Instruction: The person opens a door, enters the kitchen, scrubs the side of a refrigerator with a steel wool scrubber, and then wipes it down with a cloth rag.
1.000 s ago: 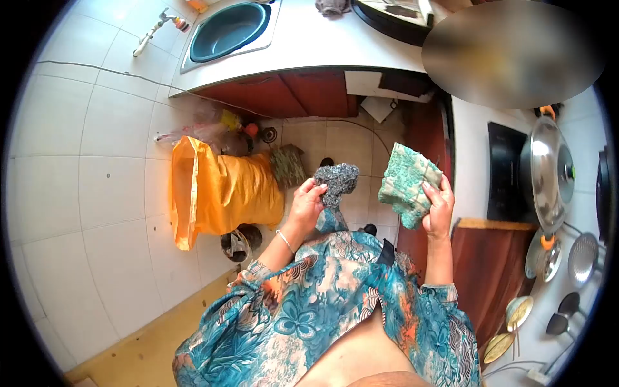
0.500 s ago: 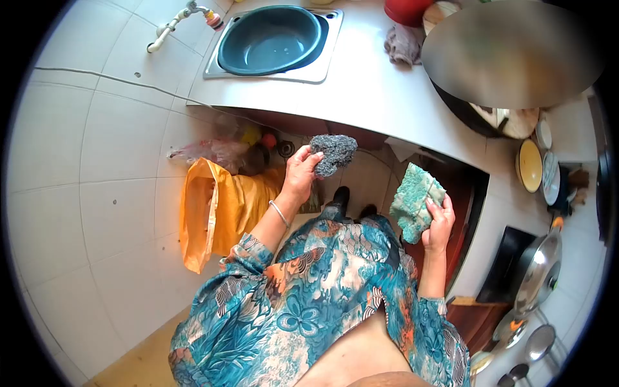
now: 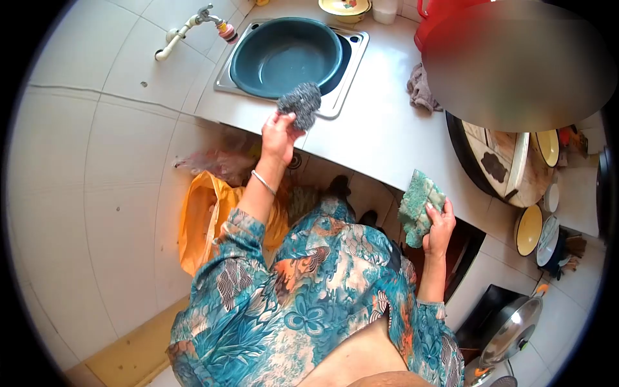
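Note:
My left hand, with a bracelet on its wrist, pinches a dark grey steel wool scourer. The scourer is over the counter's front edge, overlapping the near rim of a dark green basin in view; I cannot tell whether they touch. That basin sits in the metal sink. Lower on the right, my right hand is closed on the edge of a worn green and white dishcloth, in front of the counter. The cloth hangs flat and roughly upright.
A tap juts from the tiled wall beside the sink. An orange sack stands below at left. The white counter carries a grey rag and a round wooden board. A lidded pan is at lower right.
My left hand has moved up and left with the scourer, from below the counter toward the basin. My right hand still holds the cloth. The view has shifted, showing more of the counter.

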Demonstrator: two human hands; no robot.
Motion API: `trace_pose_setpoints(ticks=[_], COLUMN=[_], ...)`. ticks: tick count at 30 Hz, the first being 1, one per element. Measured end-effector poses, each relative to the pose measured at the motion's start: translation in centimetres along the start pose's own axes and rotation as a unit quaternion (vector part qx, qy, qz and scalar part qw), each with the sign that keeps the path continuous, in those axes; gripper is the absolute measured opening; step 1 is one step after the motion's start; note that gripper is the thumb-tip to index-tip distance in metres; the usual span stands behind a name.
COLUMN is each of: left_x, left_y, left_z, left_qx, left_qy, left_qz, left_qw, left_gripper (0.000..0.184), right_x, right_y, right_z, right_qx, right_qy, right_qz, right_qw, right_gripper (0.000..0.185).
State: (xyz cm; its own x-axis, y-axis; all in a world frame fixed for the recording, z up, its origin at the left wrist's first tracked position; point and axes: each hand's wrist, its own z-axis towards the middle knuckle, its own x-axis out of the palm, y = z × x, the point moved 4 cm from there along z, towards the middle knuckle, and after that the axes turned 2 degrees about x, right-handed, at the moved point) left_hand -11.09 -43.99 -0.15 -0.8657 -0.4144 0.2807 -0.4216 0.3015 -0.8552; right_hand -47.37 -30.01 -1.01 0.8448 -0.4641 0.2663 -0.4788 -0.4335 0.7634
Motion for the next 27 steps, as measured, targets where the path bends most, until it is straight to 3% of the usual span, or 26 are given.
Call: trace_pose_setpoints(ticks=[9,16,20,22,27], left_x=[-0.4,-2.5,-4.8,-6.5,-6.2], left_y=[-4.5,-6.6,-6.3,-6.9,-7.4], left_z=[21.5,33.9,36.8,38.9,36.6], left_qx=[0.03,0.13,0.167,0.299,0.336], left_qy=[-0.033,-0.179,-0.273,-0.293,-0.347], left_qz=[-0.016,0.105,0.249,0.415,0.478], left_qw=[0.999,0.97,0.914,0.808,0.734], left_gripper=[0.021,0.017,0.021,0.026,0.028], right_x=[4.4,7.7,7.8,8.2,7.0], right_y=[-1.2,-5.4,-5.0,-5.0,-4.8], right_z=[2.9,6.6,5.7,6.4,5.0], right_qx=[0.082,0.174,0.18,0.174,0.182], right_qy=[-0.101,-0.166,-0.238,-0.244,-0.256], right_qz=[-0.017,-0.102,-0.189,-0.2,-0.227], right_qw=[0.991,0.965,0.935,0.933,0.922], right_gripper=[0.036,0.042,0.044,0.045,0.045])
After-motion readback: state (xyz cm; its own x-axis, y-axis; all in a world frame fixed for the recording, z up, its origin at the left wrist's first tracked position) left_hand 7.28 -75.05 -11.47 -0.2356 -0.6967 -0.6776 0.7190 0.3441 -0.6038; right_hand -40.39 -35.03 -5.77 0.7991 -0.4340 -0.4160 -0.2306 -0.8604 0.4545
